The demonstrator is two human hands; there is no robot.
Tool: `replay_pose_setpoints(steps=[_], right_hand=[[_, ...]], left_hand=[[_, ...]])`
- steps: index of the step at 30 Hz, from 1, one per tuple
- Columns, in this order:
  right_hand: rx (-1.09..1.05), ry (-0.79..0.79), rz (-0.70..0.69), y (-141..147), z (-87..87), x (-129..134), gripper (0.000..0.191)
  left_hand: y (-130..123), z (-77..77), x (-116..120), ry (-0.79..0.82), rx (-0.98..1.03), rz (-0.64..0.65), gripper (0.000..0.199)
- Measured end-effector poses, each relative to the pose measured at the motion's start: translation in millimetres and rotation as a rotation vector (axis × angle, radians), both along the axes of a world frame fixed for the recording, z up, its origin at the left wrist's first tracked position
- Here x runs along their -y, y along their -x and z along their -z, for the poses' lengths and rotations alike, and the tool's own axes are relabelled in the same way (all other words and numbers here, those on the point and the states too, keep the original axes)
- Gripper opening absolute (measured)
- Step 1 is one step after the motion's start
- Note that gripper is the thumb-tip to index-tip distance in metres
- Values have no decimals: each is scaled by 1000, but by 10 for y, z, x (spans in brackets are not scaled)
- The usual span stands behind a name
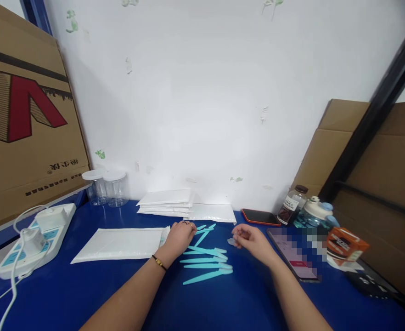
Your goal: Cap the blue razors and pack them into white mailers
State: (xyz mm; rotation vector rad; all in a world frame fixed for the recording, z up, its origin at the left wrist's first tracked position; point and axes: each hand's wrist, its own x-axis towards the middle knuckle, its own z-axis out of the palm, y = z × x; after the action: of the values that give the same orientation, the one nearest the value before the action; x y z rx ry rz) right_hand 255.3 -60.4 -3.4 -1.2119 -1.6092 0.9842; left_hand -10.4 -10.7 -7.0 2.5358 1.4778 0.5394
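Several teal eyebrow razors (207,260) lie in a loose column on the blue table, their heads toward the right. My left hand (179,238) is over the far end of the column, beside the open end of a white padded mailer (120,243). Its fingers are closed, and the head of one razor (201,227) shows at the fingertips; the handle is hidden beneath them. To the right of the razors, my right hand (252,239) pinches small translucent plastic pieces (231,241) between thumb and fingers, just above the table; their exact kind is unclear.
White mailers (166,198) are stacked against the wall, near two clear jars (116,189). A power strip (56,230) with cords occupies the left. Rightward are a red-edged phone (260,217), another phone (285,248), a bottle (294,204), a jug (314,214) and an orange box (345,243).
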Motion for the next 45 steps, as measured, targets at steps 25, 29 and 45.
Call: replay_pose_setpoints(steps=[25, 29, 45], right_hand=[[46, 2, 69, 37, -50, -9, 27], [442, -186, 240, -138, -40, -34, 15], [-59, 15, 150, 47, 83, -71, 14]], left_hand=[[-170, -73, 192, 190, 143, 194, 19], [-163, 7, 100, 105, 75, 2, 19], [-118, 54, 25, 173, 62, -80, 11]])
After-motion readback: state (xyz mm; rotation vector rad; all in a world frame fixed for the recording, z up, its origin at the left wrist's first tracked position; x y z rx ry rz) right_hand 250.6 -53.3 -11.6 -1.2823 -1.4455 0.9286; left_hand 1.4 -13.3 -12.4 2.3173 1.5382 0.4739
